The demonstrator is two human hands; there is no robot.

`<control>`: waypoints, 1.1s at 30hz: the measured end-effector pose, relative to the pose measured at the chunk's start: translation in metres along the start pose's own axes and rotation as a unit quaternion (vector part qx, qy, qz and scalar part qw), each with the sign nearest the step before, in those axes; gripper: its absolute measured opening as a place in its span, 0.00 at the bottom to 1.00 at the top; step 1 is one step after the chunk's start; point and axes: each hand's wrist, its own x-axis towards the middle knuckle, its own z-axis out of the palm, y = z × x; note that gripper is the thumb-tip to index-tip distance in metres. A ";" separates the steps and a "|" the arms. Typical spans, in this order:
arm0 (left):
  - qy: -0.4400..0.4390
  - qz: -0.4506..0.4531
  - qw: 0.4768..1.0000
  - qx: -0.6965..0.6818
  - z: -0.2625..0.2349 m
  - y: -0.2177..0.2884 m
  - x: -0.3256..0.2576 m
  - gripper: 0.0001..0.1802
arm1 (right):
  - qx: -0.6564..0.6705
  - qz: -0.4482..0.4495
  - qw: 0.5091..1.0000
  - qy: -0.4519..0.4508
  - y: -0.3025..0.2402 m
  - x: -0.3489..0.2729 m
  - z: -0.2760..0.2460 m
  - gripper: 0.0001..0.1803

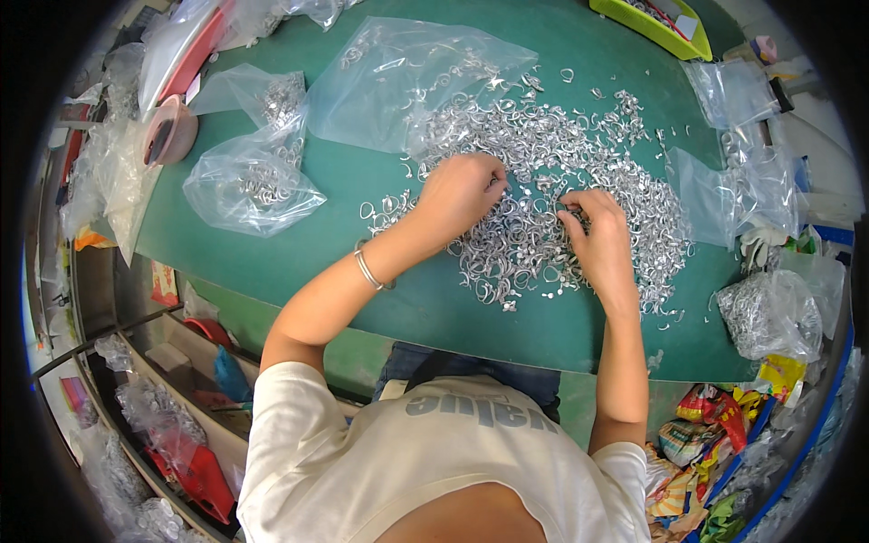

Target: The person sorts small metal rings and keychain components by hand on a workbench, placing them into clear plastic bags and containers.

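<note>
A wide heap of small silver metal rings (516, 244) is spread over the green tabletop (262, 262). Over the heap's left part is my left hand (463, 188), its fingers curled in and pressed together. Whatever they pinch is too small or hidden to make out. A silver bangle (364, 264) circles my left wrist. To the right, my right hand (597, 231) rests low on the heap, thumb and forefinger bent with a gap between them. No piece can be seen in that gap. Some rings lie loose near both hands.
A large clear plastic bag (389, 81) overlaps the heap's far left side. Further left lies a smaller bag of rings (258, 185) near a pink cup (172, 131). A lime-green tray (656, 27) stands far right; a filled bag (769, 312) sits at the right edge.
</note>
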 end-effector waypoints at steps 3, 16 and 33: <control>0.007 -0.029 0.989 -0.147 -0.001 -0.006 -0.003 0.04 | 0.011 -0.095 0.995 0.007 -0.005 0.002 0.003 0.10; 0.007 -0.095 0.971 -0.219 -0.008 -0.004 -0.027 0.09 | 0.128 0.089 0.987 0.035 0.010 -0.024 -0.017 0.05; 0.045 -0.009 0.998 0.045 0.002 0.007 -0.040 0.10 | 0.129 0.038 0.984 0.114 0.011 -0.016 0.002 0.02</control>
